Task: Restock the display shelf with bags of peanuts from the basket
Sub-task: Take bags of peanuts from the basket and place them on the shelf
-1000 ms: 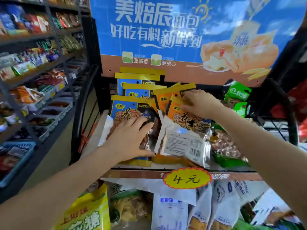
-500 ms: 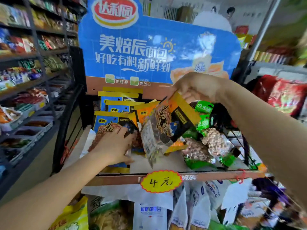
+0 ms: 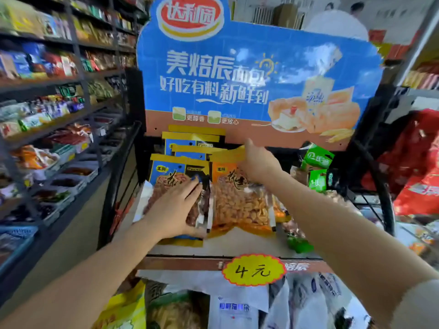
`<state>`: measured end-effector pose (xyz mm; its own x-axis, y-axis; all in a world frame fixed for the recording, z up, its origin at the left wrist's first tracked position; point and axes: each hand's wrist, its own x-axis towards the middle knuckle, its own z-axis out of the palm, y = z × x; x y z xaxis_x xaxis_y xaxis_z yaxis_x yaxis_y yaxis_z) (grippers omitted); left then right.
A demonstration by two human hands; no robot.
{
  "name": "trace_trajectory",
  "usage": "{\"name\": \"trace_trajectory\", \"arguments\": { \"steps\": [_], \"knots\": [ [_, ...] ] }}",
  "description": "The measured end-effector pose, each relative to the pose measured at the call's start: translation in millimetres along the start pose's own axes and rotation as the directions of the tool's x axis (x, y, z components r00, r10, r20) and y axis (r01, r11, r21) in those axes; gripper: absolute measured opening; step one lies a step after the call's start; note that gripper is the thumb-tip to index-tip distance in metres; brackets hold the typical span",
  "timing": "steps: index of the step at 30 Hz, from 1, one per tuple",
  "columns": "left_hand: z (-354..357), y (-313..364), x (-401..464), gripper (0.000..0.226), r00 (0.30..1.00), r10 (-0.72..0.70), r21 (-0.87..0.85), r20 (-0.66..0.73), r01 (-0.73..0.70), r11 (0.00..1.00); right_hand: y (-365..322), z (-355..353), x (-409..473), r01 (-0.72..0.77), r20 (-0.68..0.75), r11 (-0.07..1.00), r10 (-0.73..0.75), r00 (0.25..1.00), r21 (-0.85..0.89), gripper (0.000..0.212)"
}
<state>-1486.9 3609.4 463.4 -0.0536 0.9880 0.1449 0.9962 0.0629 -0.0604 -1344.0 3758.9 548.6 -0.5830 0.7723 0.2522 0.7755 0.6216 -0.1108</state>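
Display shelf (image 3: pixel 185 262), upper tier layout

2 front bags (image 3: pixel 240 207) stand side by side; further bags (image 3: pixel 190 144) stacked behind; price tag (image 3: pixel 253 269) on front edge; signboard (image 3: pixel 237 74) above.

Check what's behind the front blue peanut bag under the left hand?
Behind the front blue bag, three more blue bags' yellow top edges show, stepped upward. Their lower parts are covered.

yellow price tag (image 3: pixel 253 270) "4元", header board (image 3: pixel 237 74) "美焙辰"
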Motion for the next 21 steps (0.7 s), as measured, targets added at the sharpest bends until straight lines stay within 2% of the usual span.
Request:
{"name": "trace_trajectory", "arguments": {
  "steps": [2,4,6,9,12,16,21],
  "knots": [
    [1,-5,0,0.133,0.998,0.002,-0.075,0.062,0.002,0.997,-4,11,-24,0.127,0.025,0.992,-0.127,0.992,0.005,0.058],
    [2,-9,-1,0.129,0.996,-0.003,-0.131,0.094,0.015,0.991,-5,20,-59,0.262,0.121,0.965,-0.258,0.959,-0.015,0.077],
    [3,-10,-2,0.132,0.998,0.012,-0.07,0.062,-0.008,0.997,1,35,-86,0.347,0.217,0.932,-0.32,0.922,-0.103,0.093],
    [4,-6,-3,0.133,0.999,0.03,0.083,0.025,-0.032,0.996,19,59,-92,0.397,0.228,0.874,-0.342,0.912,-0.279,0.111],
    [0,-2,-4,0.129,0.998,-0.05,0.137,0.026,0.046,0.989,23,61,-76,0.376,0.204,0.86,-0.322,0.924,-0.345,0.105],
    [-2,0,-6,0.127,0.984,-0.177,0.158,-0.023,0.178,0.971,32,62,-59,0.384,0.241,0.858,-0.314,0.918,-0.341,0.093],
    [-9,2,-11,0.118,0.987,-0.158,0.143,0.012,0.155,0.977,38,62,-65,0.38,0.222,0.882,-0.326,0.919,-0.279,0.097]
  ]
}}
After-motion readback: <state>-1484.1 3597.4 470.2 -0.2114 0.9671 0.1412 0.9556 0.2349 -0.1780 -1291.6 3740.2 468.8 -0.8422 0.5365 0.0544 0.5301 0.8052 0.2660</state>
